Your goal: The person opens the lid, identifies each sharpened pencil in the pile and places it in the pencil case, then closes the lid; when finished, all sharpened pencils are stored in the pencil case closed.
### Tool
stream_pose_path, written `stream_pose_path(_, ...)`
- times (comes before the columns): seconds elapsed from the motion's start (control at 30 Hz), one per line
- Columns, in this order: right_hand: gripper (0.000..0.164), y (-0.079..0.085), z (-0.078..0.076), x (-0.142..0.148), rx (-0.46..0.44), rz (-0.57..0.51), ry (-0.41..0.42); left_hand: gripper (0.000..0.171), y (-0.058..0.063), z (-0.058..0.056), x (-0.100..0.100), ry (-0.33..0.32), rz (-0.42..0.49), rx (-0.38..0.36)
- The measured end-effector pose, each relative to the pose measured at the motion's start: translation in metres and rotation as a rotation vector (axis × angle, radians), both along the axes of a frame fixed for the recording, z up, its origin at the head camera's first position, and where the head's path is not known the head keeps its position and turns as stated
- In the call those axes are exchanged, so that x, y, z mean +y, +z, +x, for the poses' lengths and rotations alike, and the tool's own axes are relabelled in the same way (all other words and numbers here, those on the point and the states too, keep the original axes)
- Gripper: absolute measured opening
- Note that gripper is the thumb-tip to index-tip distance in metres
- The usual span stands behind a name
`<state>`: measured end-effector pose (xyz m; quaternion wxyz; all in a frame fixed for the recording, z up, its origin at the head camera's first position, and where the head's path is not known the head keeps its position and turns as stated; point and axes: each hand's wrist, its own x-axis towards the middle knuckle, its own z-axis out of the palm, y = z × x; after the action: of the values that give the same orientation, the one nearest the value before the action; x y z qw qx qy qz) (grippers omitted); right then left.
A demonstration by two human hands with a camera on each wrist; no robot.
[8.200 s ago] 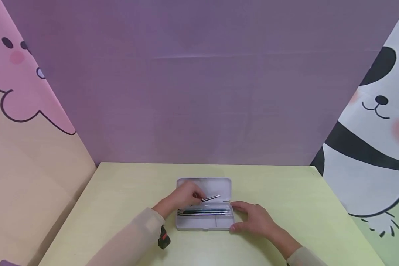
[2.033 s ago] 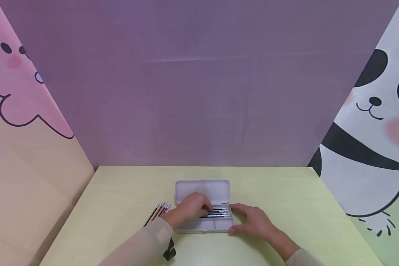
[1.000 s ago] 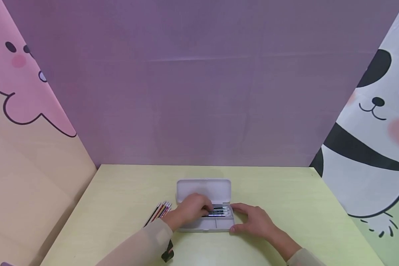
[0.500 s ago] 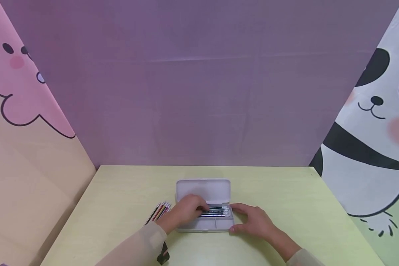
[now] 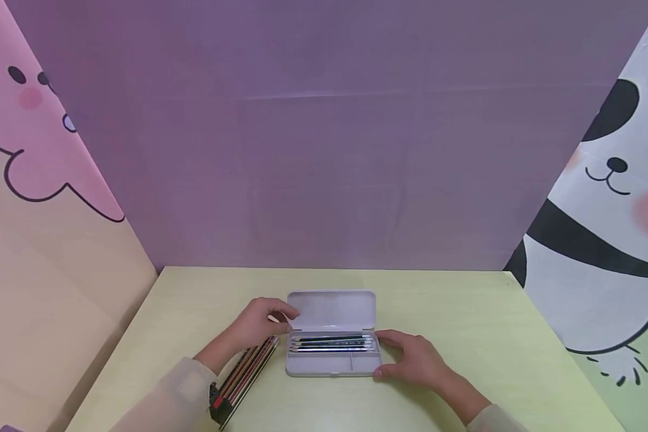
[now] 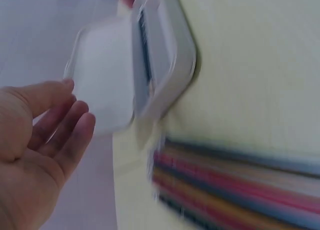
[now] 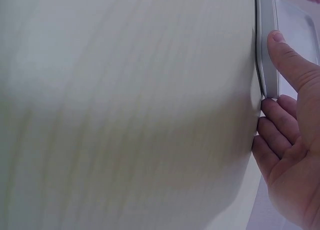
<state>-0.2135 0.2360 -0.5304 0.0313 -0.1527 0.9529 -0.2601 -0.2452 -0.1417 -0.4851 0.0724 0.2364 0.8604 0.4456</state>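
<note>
A white pencil case (image 5: 332, 364) lies unfolded on the table, its lid (image 5: 332, 309) tipped back. Several dark pencils (image 5: 332, 344) lie in its rear compartment; the two front compartments hold nothing. My left hand (image 5: 261, 318) is at the lid's left edge, thumb and fingertips apart and right at the rim in the left wrist view. My right hand (image 5: 413, 358) grips the case's right end, with the thumb (image 7: 286, 57) on the front side and the fingers behind. A bundle of red, black and brown pencils (image 5: 254, 369) lies diagonally left of the case.
The pale yellow table (image 5: 453, 312) meets a purple wall (image 5: 324, 150) at the back. Side panels carry a pink cartoon figure (image 5: 43, 138) and a panda (image 5: 599, 240). A black wrist camera (image 5: 220, 403) hangs below my left wrist, overlapping the loose pencils.
My left hand has left the pencils inside the case and moved left and back to the lid's edge. The loose bundle shows more fully now. My right hand has stayed put.
</note>
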Motion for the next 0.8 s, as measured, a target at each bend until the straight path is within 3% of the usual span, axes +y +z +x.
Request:
stream_pose_path(0.17, 0.081, 0.001, 0.001, 0.000, -0.009, 0.000, -0.005, 0.029, -0.002, 0.001, -0.040, 0.044, -0.025, -0.039)
stream_pose_path(0.33, 0.082, 0.003, 0.001, 0.000, -0.008, -0.005, -0.005, 0.029, -0.017, 0.004, -0.075, 0.055, -0.065, -0.040)
stream_pose_path(0.43, 0.082, 0.003, 0.000, 0.000, -0.008, -0.002, 0.000, 0.029, -0.026, 0.007, -0.091, 0.042, -0.033, -0.071)
stream_pose_path(0.63, 0.082, 0.001, 0.000, 0.002, -0.006, -0.001, 0.012, 0.028, -0.038, 0.016, -0.104, -0.009, 0.030, -0.189)
stream_pose_path(0.8, 0.081, 0.000, 0.000, 0.002, 0.005, -0.006, 0.015, 0.027, -0.041, 0.021, -0.104, -0.037, 0.032, -0.189)
